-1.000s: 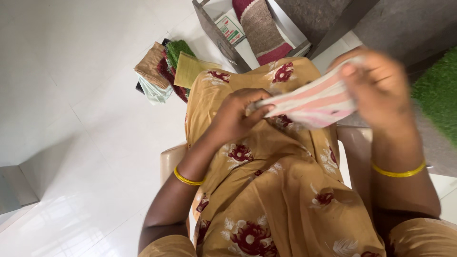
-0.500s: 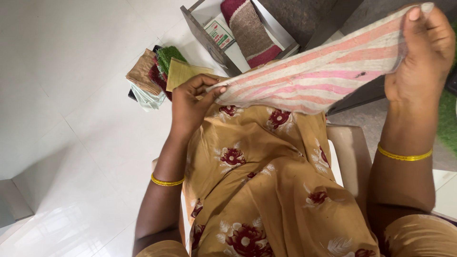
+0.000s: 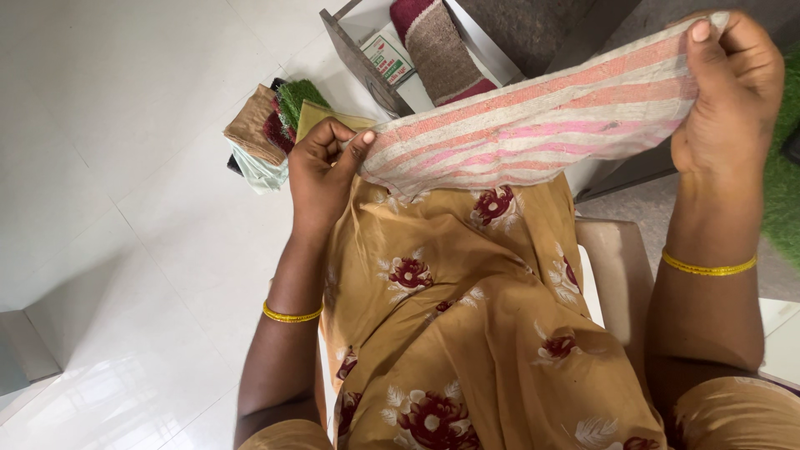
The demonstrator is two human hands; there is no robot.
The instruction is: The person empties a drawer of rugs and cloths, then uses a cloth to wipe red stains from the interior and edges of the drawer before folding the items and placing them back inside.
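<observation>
A striped cloth (image 3: 533,125) in pink, orange and white stretches across the upper middle of the view. My left hand (image 3: 327,167) pinches its left end near a pile of folded cloths. My right hand (image 3: 725,92) grips the other end at the top right, held higher, so the cloth slants upward to the right. Below the cloth lies my lap in a mustard fabric with dark red flowers (image 3: 467,333). Each wrist carries a thin gold bangle.
A pile of folded cloths (image 3: 271,133), tan, green, dark red and pale, lies on the white tiled floor (image 3: 125,208). A low rack (image 3: 367,58) behind it holds a rolled maroon and brown mat (image 3: 442,42). Green turf (image 3: 783,183) runs along the right edge.
The cloth was bunched between both hands near my lap. My hands have moved apart and it is now pulled out long, with my right hand raised to the upper right.
</observation>
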